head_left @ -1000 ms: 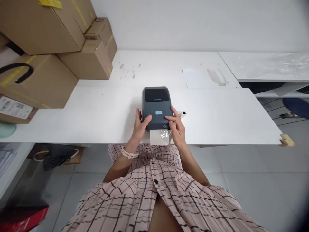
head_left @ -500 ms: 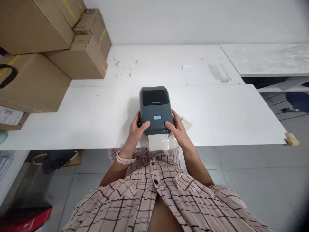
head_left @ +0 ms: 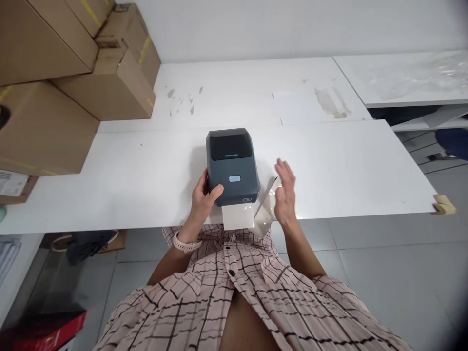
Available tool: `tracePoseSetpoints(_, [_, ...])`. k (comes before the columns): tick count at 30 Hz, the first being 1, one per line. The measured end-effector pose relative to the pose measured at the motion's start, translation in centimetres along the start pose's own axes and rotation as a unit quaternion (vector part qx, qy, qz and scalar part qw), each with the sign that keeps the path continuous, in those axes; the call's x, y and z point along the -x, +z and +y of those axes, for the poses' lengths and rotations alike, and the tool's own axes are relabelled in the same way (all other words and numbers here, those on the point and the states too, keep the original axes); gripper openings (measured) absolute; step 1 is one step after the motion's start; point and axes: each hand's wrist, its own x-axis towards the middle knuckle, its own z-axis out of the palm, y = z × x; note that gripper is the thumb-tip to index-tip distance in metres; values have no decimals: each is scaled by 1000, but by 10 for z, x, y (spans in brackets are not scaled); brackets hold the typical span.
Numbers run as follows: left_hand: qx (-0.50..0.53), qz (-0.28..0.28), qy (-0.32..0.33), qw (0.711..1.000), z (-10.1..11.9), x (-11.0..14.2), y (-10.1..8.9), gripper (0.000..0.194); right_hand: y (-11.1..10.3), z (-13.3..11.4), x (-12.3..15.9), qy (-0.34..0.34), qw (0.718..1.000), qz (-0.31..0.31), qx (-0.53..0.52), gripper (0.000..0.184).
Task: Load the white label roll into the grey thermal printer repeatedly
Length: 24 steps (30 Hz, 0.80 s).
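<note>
While the left hand (head_left: 202, 199) holds the near left corner of a dark gray-blue printer (head_left: 223, 187), the right hand (head_left: 285, 195) is away from it, a little to the right of the middle of the frame. The printer sits in the middle of the frame, on a white table (head_left: 336, 170), close to the table's near edge. It has a shiny black window (head_left: 231, 147) at its far end and a light blue button (head_left: 234, 178) nearer the person. The left thumb lies on top and the fingers curl around the side, so that hand is closed on the corner. The right hand is loose, with its fingers nearly straight and pointing up the frame, and it seems to hold nothing. A white label (head_left: 237, 217) sticks out of the printer's near end, just past the table edge. Next to it, a shiny, bent paper strip (head_left: 262, 223) lies between the printer and the right hand; I can't tell if the hand touches it. Brown boxes (head_left: 113, 83) are piled in the upper left, and a flat white paper sheet (head_left: 294, 108) lies in the upper right.
</note>
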Motion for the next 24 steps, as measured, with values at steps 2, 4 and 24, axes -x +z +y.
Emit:
tracePoseSetpoints(2, [1, 3, 6, 1000, 0, 0, 1, 78, 14, -12, -6, -44, 995, -86, -24, 56])
tracePoseSetpoints(4, [6, 6, 2, 1000, 2, 2, 2, 78, 24, -21, -9, -45, 989, -138, -33, 50])
tracePoseSetpoints(24, [-140, 149, -44, 978, -30, 84, 20, 51, 44, -22, -7, -8, 992, -66, -105, 47])
